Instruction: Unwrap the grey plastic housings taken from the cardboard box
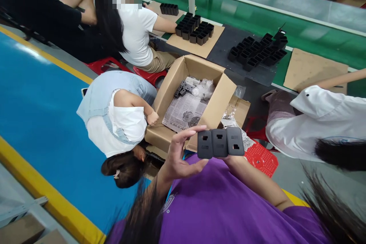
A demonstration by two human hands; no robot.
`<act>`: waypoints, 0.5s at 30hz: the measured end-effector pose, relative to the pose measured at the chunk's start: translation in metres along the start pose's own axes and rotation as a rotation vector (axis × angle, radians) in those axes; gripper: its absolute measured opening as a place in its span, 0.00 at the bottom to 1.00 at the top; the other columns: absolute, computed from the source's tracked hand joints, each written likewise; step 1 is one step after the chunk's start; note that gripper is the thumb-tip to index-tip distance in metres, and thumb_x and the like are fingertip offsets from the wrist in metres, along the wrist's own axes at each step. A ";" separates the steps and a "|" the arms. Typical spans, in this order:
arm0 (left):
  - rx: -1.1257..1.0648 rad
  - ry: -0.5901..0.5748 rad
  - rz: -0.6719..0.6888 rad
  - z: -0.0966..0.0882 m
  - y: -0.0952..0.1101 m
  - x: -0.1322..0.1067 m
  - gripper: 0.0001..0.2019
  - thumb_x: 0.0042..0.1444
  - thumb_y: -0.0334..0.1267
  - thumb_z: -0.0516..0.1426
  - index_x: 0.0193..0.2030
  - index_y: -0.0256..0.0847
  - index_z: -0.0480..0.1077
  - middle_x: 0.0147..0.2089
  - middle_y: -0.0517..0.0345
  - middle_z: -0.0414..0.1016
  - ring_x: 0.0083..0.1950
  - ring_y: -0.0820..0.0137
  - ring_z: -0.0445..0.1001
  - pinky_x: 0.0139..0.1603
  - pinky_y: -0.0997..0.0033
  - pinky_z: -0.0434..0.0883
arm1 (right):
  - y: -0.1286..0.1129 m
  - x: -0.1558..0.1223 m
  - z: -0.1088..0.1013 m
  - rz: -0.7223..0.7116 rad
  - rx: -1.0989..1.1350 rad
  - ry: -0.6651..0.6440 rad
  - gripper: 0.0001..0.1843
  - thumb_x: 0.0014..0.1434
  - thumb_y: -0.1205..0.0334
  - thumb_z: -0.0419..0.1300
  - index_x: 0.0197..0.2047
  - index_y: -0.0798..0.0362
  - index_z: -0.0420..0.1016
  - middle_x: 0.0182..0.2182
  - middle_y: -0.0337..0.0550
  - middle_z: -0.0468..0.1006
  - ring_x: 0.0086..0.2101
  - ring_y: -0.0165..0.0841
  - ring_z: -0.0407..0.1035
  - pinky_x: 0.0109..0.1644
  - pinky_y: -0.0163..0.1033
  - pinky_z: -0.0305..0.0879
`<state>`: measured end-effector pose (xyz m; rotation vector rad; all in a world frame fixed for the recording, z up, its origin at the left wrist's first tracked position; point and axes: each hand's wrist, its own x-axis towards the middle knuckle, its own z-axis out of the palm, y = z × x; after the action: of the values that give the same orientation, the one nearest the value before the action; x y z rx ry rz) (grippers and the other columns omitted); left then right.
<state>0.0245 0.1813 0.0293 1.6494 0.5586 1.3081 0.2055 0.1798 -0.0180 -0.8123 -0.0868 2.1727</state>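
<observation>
Three black plastic housings (219, 143) sit side by side in a row in front of my purple shirt. Each has a small stepped cutout in its face; the cutout of the right one lies lower than the other two. My left hand (181, 154) grips the left end of the row, index finger along the top edge and thumb by the bottom edge. From the right, my right hand (229, 160) reaches under and behind the row and holds it; its fingers are mostly hidden by the housings.
An open cardboard box (156, 129) ahead contains newspaper, plastic wrap and several black housings (183, 89). Beside it, a person in denim overalls (114, 110) bends over. Co-workers sit along the green bench (228, 7), where black housings (259, 51) stand grouped. A red stool (261, 158) is at right.
</observation>
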 end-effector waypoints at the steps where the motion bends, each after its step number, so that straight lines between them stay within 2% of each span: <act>1: 0.013 -0.014 0.011 0.000 -0.001 0.000 0.40 0.52 0.27 0.69 0.69 0.46 0.59 0.68 0.44 0.72 0.67 0.61 0.74 0.68 0.59 0.72 | -0.001 -0.002 0.000 0.017 -0.001 -0.013 0.11 0.44 0.58 0.74 0.25 0.47 0.74 0.25 0.31 0.80 0.29 0.31 0.72 0.37 0.36 0.74; 4: 0.028 -0.035 0.037 0.002 -0.002 0.002 0.42 0.51 0.26 0.69 0.71 0.46 0.58 0.68 0.43 0.72 0.68 0.60 0.74 0.70 0.57 0.71 | -0.005 -0.005 0.001 0.039 0.017 -0.042 0.12 0.47 0.57 0.71 0.24 0.48 0.72 0.23 0.31 0.77 0.26 0.30 0.70 0.35 0.34 0.73; 9: -0.011 -0.024 0.060 0.004 -0.004 0.003 0.44 0.49 0.25 0.71 0.71 0.44 0.59 0.67 0.43 0.73 0.67 0.60 0.74 0.70 0.58 0.72 | -0.006 -0.005 0.001 0.055 0.038 -0.040 0.11 0.52 0.54 0.66 0.25 0.47 0.71 0.23 0.32 0.76 0.26 0.31 0.70 0.35 0.35 0.74; 15: -0.009 -0.015 0.065 0.002 -0.005 0.008 0.43 0.49 0.27 0.72 0.70 0.46 0.60 0.65 0.45 0.75 0.65 0.60 0.76 0.67 0.58 0.74 | 0.000 0.002 -0.014 0.052 -0.073 -0.110 0.10 0.55 0.51 0.66 0.30 0.47 0.74 0.26 0.32 0.78 0.29 0.30 0.71 0.40 0.35 0.74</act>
<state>0.0305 0.1892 0.0293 1.6810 0.4928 1.3421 0.2120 0.1782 -0.0299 -0.7422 -0.2032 2.2746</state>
